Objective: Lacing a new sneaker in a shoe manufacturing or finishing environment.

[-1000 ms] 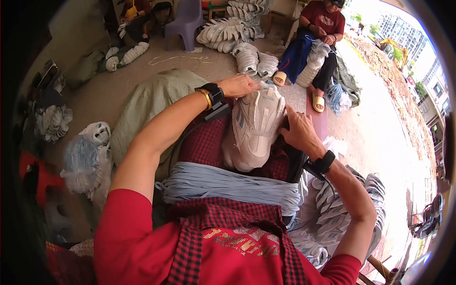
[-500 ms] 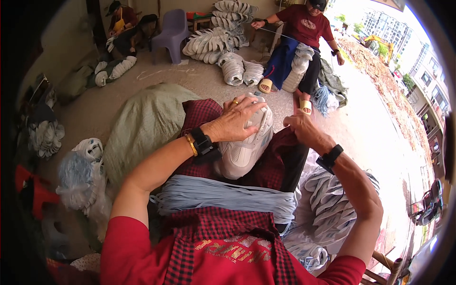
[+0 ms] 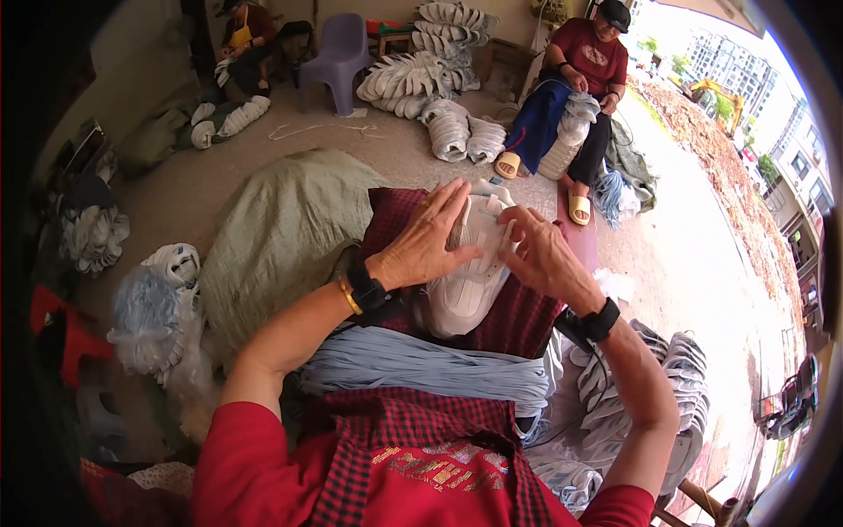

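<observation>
A white shoe upper (image 3: 465, 281) lies on the red checked cloth (image 3: 518, 321) over my lap. My left hand (image 3: 430, 241) rests flat on its left side, fingers spread toward the top. My right hand (image 3: 540, 250) pinches the upper's right edge near the laces. A thick bundle of pale blue laces (image 3: 421, 369) lies across my lap just below the shoe upper. Both wrists wear black bands, and the left one also has a gold bangle.
A green-grey sack (image 3: 281, 233) sits left of my lap. Stacks of white shoe uppers (image 3: 659, 395) lie at my right and further ones (image 3: 413, 75) across the floor. A seated person (image 3: 584, 83) works ahead; another person (image 3: 246, 35) sits far left by a purple stool (image 3: 338, 53).
My left hand has slid from the top of the shoe upper down onto its left side. The upper now lies lower and flatter on my lap, and my right hand has closed in on its edge.
</observation>
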`<state>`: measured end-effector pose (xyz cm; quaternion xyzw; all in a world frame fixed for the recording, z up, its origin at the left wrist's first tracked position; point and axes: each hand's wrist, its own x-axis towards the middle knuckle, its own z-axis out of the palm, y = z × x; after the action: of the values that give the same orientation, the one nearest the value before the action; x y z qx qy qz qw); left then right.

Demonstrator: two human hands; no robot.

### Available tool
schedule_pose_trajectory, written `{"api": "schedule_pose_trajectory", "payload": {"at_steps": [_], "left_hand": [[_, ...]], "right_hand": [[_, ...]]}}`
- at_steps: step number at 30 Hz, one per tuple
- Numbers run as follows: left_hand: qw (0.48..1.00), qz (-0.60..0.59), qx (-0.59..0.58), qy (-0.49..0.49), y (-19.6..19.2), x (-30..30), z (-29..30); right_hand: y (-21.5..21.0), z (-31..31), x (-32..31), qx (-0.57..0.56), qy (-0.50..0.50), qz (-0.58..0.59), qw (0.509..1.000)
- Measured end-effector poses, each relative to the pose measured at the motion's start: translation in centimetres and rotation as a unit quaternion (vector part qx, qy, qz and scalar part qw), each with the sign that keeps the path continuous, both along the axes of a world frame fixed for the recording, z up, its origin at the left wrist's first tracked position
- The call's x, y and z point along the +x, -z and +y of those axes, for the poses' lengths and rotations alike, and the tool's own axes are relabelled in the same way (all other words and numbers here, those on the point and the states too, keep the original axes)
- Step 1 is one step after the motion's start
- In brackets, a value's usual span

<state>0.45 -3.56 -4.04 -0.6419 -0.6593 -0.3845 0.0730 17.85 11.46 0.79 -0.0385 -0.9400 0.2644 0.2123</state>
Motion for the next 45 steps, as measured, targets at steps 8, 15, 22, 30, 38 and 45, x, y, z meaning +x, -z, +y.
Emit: {"api": "schedule_pose_trajectory", "payload": {"at_steps": [8,15,22,30,38,45], "left_hand": [[0.993,-0.006,-0.112,0.041,0.9,-2.1,0.5],[1.000,-0.005,0.022,-0.010,0.1,-0.2,-3.5],[0.966,-0.147,-0.181,0.107,-0.1,2.3,-8.1],[0.946,-0.201,-0.208,0.148,-0.4,3.9,-8.8],[0.766,-0.511,-0.278,0.273,-5.5,3.4,-8.4],[0.715,-0.561,0.119,0.400,-17.0,-5.6,-16.2]], "right_hand": [[1.4,1.9,-1.1,-0.140,0.032,-0.044,0.989],[2.4,-4.0,4.6,-0.008,-0.155,-0.111,0.982],[4.1,-6.8,5.2,0.001,-0.119,-0.122,0.985],[3.4,-7.4,4.7,-0.148,-0.088,-0.140,0.975],[-2.1,-6.4,5.5,-0.346,-0.048,-0.169,0.922],[-11.2,8.1,14.4,-0.407,-0.025,0.079,0.910]]}}
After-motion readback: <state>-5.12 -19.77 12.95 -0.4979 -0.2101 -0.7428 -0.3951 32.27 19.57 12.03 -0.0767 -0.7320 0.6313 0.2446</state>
